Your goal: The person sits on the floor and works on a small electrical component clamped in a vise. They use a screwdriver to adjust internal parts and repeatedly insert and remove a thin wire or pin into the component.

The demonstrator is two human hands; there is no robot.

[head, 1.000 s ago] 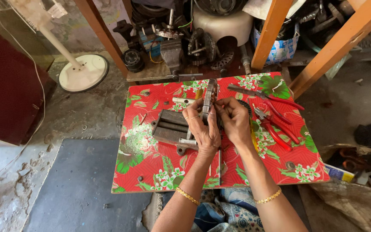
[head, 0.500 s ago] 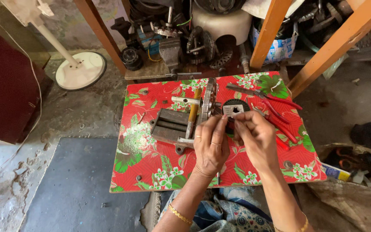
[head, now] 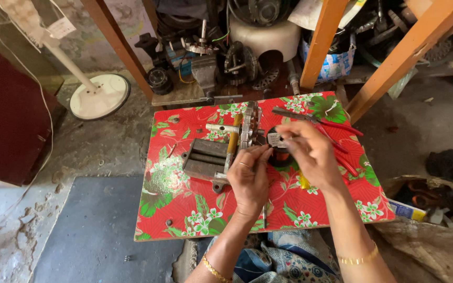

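Observation:
A small dark wire spool [head: 277,148] with a white label and copper winding sits on the low table covered in red floral cloth [head: 184,209]. My left hand [head: 248,178] pinches the spool's left edge with thumb and fingertips. My right hand [head: 313,152] reaches over from the right, fingertips closed on its top. Just left of the spool lies a toothed metal piece [head: 249,126], then a wooden-handled hammer [head: 232,141] and a grey metal block [head: 204,160]. A yellow handle [head: 303,182] shows under my right wrist.
Red-handled pliers [head: 336,133] lie at the table's right side. Motor parts and a white housing [head: 266,36] crowd the shelf behind, between orange wooden legs [head: 321,44]. A white fan base [head: 99,96] stands on the floor at left; a bag of clutter [head: 431,202] sits at right.
My hands have left the toothed metal piece and moved right, closing on the wire spool. The spool has come slightly nearer to me.

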